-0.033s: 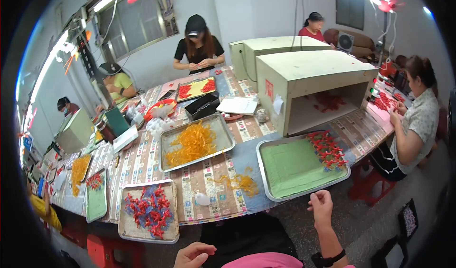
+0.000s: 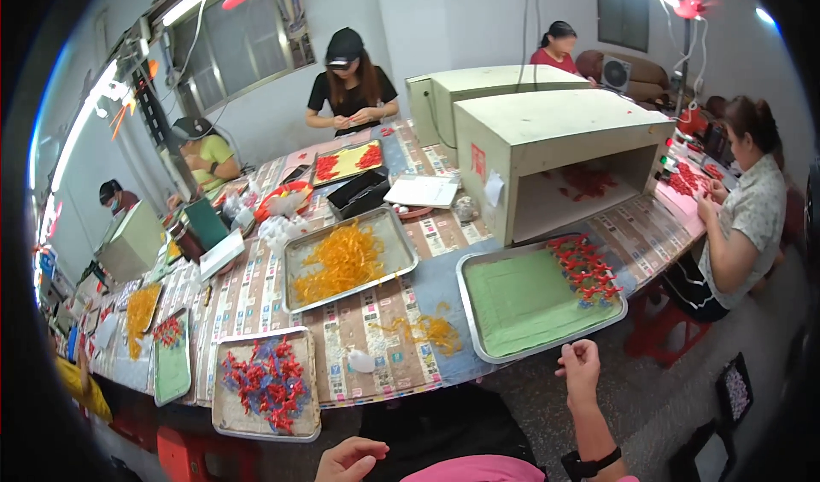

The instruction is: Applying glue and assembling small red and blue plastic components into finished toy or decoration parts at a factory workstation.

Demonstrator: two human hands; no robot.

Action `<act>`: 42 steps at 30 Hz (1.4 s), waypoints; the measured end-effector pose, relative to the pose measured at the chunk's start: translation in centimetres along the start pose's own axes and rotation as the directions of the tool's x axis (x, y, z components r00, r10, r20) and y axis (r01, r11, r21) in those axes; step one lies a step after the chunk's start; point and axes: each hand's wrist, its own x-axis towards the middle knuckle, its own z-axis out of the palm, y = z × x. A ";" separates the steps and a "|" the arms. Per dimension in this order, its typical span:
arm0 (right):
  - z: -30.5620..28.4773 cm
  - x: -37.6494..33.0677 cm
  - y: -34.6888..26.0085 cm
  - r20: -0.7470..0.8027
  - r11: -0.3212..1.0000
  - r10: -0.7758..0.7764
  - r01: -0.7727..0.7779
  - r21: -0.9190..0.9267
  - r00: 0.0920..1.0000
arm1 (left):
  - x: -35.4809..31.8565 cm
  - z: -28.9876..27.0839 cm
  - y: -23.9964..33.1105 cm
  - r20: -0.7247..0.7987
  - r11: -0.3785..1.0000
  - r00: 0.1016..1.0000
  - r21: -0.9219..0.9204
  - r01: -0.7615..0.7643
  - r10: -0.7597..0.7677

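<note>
My left hand (image 2: 350, 460) is low in front of me, below the table edge, fingers stretched forward and thumb a little apart, with nothing visible in it. My right hand (image 2: 581, 369) is held up by the front edge of a green-lined metal tray (image 2: 512, 304). Its fingers are curled in toward the thumb, and whatever they may hold is too small to make out. Small red figure-like pieces (image 2: 586, 268) stand in rows along that tray's right side. Left of centre, another metal tray (image 2: 224, 422) carries a jumbled pile of red and blue-violet pieces (image 2: 266, 383).
A tray (image 2: 401, 264) of orange-yellow strips lies mid-table, with loose strips (image 2: 434, 332) nearer me beside a white lump (image 2: 360, 361). A pale metal box (image 2: 487, 183), its front uncovered, holds red pieces. Several people sit working around the table. Red stools (image 2: 184, 455) stand below.
The whole view has shifted very slightly, so the table and trays appear a little further left. Both hands keep nearly the same pose.
</note>
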 end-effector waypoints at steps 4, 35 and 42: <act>-0.1 2.5 0.1 -0.116 0.981 0.076 -0.054 0.184 0.990 | 1.8 0.8 -2.0 -0.024 0.988 0.991 -0.091 0.128 -0.131; -2.8 1.7 -1.0 -0.053 0.965 -0.139 0.123 -0.233 0.989 | 5.8 -2.9 -2.2 -0.565 0.940 0.796 0.101 0.325 -0.215; 7.7 -7.3 -5.8 0.803 0.868 -0.238 0.490 -0.076 0.546 | 2.5 -4.3 -3.4 -0.694 0.936 0.706 0.325 0.133 0.140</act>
